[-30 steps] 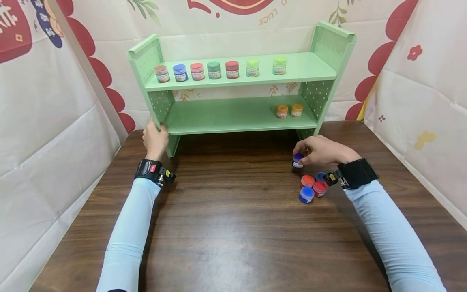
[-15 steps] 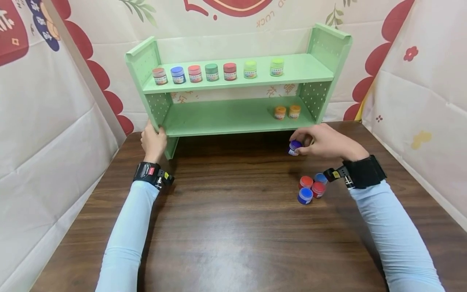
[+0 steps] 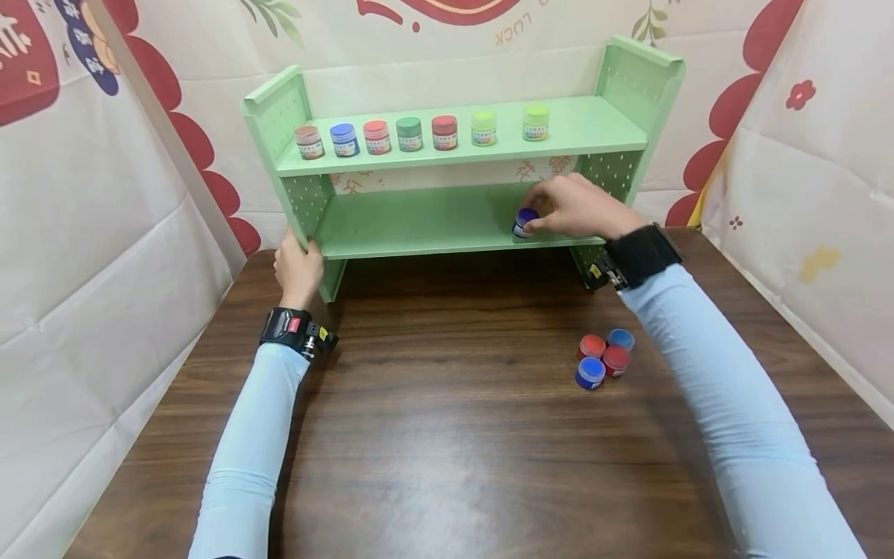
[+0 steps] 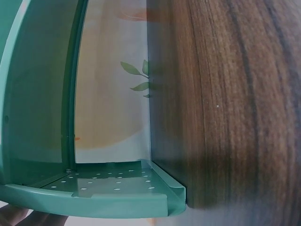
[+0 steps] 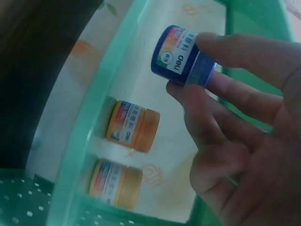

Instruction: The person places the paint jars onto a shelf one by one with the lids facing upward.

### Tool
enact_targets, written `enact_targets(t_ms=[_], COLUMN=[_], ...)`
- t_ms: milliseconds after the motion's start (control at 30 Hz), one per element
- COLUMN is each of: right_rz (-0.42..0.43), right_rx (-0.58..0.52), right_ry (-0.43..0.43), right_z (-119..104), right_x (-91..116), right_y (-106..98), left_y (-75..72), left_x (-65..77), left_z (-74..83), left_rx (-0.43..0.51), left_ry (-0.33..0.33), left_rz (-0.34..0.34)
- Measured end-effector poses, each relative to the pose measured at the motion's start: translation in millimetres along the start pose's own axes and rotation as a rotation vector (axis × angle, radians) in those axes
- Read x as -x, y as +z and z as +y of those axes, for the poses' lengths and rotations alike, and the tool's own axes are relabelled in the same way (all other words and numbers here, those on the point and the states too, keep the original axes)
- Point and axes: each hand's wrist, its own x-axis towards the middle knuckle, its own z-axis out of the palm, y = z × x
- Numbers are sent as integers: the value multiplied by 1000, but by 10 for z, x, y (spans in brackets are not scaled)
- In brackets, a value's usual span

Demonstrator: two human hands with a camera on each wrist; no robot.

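Note:
A dark blue paint jar [image 3: 524,223] with a printed label is pinched between the thumb and fingers of my right hand [image 3: 576,206], at the lower shelf of the green rack [image 3: 419,221]. In the right wrist view that jar [image 5: 176,54] is tilted, beside an orange jar [image 5: 133,126] and a yellow-orange jar [image 5: 115,183]. My right hand hides both of these in the head view. At the rack's left side panel, my left hand [image 3: 298,270] grips the lower edge; only some fingertips show in the left wrist view.
On the upper shelf [image 3: 573,128] several paint jars stand in a row, from a brownish-red jar [image 3: 310,143] to a light green jar [image 3: 535,123]. Several red and blue jars, among them a blue jar [image 3: 590,373], cluster on the wooden table [image 3: 433,388] at right.
My right hand has lifted the dark blue jar from the table up to the lower shelf, left of the orange jars. My left hand keeps its grip on the rack.

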Motion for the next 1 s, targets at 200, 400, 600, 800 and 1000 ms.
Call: enact_targets(t_ms=[200, 400, 600, 800, 1000], right_rz=[-77, -108, -174, -209, -231], right_rx=[15, 20, -8, -18, -12], right_ry=[32, 56, 90, 117, 139], right_z=[-2, -14, -5, -20, -14], right_x=[-253, -367, -424, -500, -563], right_y=[-7, -20, 22, 16, -35], left_y=[24, 2, -4, -2, -9], left_x=[24, 8, 0, 14, 9], left_z=[-8, 0, -6, -13, 15], left_rx=[-4, 0, -7, -5, 0], left_ry=[3, 15, 18, 13, 16], left_rz=[-7, 0, 1, -5, -3])
